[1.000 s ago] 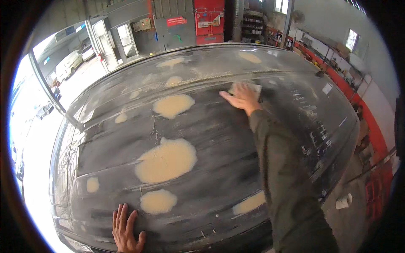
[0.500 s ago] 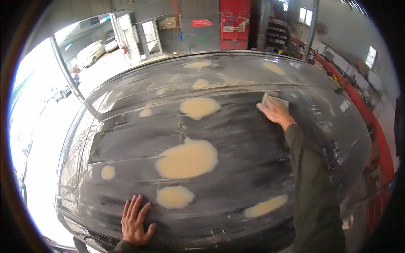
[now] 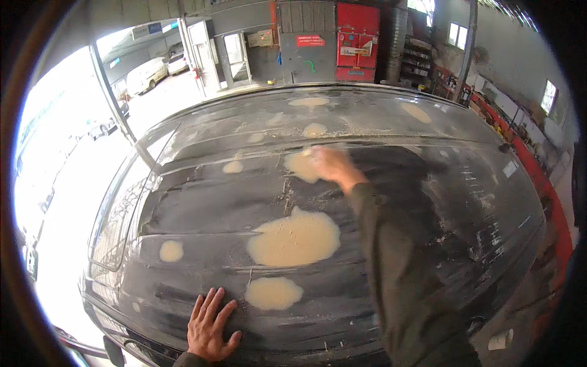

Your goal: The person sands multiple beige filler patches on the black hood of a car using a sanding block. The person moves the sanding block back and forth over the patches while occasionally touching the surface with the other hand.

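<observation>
A large, dark vehicle body panel [image 3: 195, 205] spreads out in front of me, scuffed and dusty, with several beige filler patches. My left hand [image 3: 211, 330] lies flat on its near edge, fingers spread, below the lower filler patch [image 3: 274, 293]. At the far middle, my right hand [image 3: 336, 165] is blurred by motion and reaches over another filler patch [image 3: 298, 166]. It grips a flat, pale sanding block, mostly hidden under the fingers now. The biggest filler patch [image 3: 293, 240] sits between the two hands. Pale dust streaks the raised line beyond my right hand.
A red cabinet [image 3: 356, 43] stands at the back wall, beside shelves [image 3: 417, 64]. A metal post [image 3: 110, 92] rises on the left, with a white van [image 3: 147, 75] outside. Along the right runs a cluttered bench with a red front [image 3: 538, 177]. A whitish cylinder [image 3: 501, 339] lies lower right.
My right hand has swept left with the sanding block, from the dark area on the right to the upper filler patch. The view has shifted slightly. My left hand stays flat on the panel.
</observation>
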`<action>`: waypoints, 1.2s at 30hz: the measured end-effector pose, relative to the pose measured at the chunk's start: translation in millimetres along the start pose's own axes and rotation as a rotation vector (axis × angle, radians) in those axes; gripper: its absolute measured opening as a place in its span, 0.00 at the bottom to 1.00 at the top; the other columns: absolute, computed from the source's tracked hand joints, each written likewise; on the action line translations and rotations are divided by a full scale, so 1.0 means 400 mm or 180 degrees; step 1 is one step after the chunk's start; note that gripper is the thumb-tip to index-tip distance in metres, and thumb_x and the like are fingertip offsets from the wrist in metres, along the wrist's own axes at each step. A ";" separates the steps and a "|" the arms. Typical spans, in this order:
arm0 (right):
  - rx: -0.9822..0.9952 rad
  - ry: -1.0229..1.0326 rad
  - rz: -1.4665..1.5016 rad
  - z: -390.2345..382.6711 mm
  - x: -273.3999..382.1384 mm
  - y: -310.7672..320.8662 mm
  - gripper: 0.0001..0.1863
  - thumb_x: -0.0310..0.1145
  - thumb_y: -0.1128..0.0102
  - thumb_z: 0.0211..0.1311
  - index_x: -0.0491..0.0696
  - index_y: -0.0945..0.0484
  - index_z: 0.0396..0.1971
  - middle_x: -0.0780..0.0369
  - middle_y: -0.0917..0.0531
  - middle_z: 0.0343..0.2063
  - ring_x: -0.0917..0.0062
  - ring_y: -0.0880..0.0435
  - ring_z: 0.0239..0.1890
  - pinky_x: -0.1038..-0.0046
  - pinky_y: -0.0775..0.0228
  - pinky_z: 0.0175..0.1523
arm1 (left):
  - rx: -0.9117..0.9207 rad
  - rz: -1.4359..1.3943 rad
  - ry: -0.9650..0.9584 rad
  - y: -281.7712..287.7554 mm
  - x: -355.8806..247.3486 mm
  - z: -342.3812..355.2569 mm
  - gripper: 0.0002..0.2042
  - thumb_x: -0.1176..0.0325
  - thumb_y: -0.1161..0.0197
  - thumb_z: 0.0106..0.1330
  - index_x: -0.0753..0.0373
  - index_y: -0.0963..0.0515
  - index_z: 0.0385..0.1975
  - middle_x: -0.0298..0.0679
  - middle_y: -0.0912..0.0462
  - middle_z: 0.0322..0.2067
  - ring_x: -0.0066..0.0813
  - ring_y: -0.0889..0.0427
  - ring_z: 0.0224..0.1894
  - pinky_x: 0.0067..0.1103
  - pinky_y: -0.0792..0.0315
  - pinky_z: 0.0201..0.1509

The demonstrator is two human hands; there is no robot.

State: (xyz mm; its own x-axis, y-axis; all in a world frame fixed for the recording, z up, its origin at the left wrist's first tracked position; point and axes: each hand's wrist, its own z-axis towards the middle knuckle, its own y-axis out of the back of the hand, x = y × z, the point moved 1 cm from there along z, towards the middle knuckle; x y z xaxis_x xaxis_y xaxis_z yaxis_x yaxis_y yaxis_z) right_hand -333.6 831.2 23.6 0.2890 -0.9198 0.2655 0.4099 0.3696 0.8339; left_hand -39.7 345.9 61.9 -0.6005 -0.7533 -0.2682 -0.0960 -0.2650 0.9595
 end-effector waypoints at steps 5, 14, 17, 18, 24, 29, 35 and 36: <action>0.0164 -0.1329 -0.0642 -0.066 -0.142 0.129 0.22 0.48 0.47 0.79 0.45 0.13 0.48 0.47 0.11 0.48 0.46 0.14 0.54 0.48 0.22 0.58 | 0.0021 -0.0145 0.0009 -0.003 0.007 0.002 0.37 0.49 0.30 0.60 0.57 0.24 0.70 0.56 0.34 0.77 0.58 0.38 0.81 0.54 0.48 0.84; 0.0261 -0.0269 0.0074 0.296 0.459 -0.288 0.22 0.48 0.42 0.74 0.45 0.09 0.42 0.50 0.09 0.46 0.51 0.14 0.57 0.53 0.19 0.60 | -0.0164 -0.0259 -0.0093 0.009 0.000 -0.015 0.39 0.53 0.33 0.65 0.57 0.32 0.78 0.55 0.40 0.81 0.57 0.44 0.84 0.53 0.50 0.85; 0.0755 -0.0205 0.0074 0.359 0.695 -0.366 0.30 0.56 0.45 0.78 0.47 0.20 0.64 0.52 0.18 0.65 0.57 0.24 0.71 0.53 0.30 0.73 | -0.0174 -0.0280 -0.0160 0.000 0.005 -0.001 0.40 0.52 0.32 0.64 0.57 0.32 0.78 0.56 0.40 0.81 0.57 0.44 0.84 0.52 0.50 0.85; 0.0739 -0.0252 -0.0026 0.368 0.726 -0.391 0.33 0.57 0.46 0.79 0.48 0.25 0.71 0.53 0.23 0.71 0.59 0.28 0.75 0.53 0.35 0.78 | -0.0197 -0.0276 -0.0260 -0.002 0.008 0.015 0.40 0.52 0.32 0.64 0.58 0.32 0.78 0.56 0.40 0.81 0.57 0.44 0.84 0.52 0.50 0.85; 0.1189 -0.0354 0.0129 0.326 0.730 -0.317 0.43 0.68 0.55 0.80 0.46 0.31 0.77 0.51 0.30 0.77 0.54 0.35 0.80 0.50 0.49 0.84 | 0.0115 -0.0456 0.0081 0.008 0.025 -0.002 0.37 0.44 0.33 0.68 0.52 0.28 0.75 0.53 0.37 0.80 0.56 0.41 0.83 0.54 0.48 0.84; 0.1000 -0.0696 0.0060 0.148 0.306 -0.131 0.40 0.67 0.51 0.79 0.45 0.22 0.69 0.48 0.24 0.72 0.53 0.26 0.74 0.53 0.35 0.77 | 0.0050 -0.0276 -0.0009 0.005 0.038 -0.020 0.37 0.44 0.33 0.71 0.53 0.31 0.77 0.51 0.39 0.81 0.51 0.43 0.84 0.52 0.49 0.85; 0.1058 -0.1776 -0.1240 -0.133 -0.218 0.194 0.49 0.70 0.60 0.80 0.43 0.42 0.82 0.50 0.37 0.81 0.58 0.38 0.83 0.56 0.49 0.84 | 0.0159 -0.0273 -0.0258 -0.014 0.027 0.010 0.39 0.38 0.39 0.75 0.52 0.34 0.80 0.50 0.44 0.83 0.49 0.48 0.86 0.49 0.52 0.87; 0.1100 -0.1839 -0.1307 -0.107 -0.220 0.157 0.51 0.72 0.60 0.79 0.43 0.42 0.82 0.50 0.37 0.81 0.57 0.38 0.83 0.54 0.49 0.84 | 0.0139 -0.0338 -0.0253 -0.020 0.030 0.004 0.39 0.38 0.40 0.75 0.53 0.34 0.80 0.51 0.44 0.83 0.49 0.48 0.86 0.49 0.52 0.87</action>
State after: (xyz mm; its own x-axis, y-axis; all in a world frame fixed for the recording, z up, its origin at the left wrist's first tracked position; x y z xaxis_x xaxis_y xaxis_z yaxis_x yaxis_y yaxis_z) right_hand -296.2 941.3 32.0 -0.3614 -0.9318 0.0341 0.0669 0.0105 0.9977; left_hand -47.2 339.9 51.1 -0.6460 -0.6718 -0.3624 -0.1958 -0.3130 0.9293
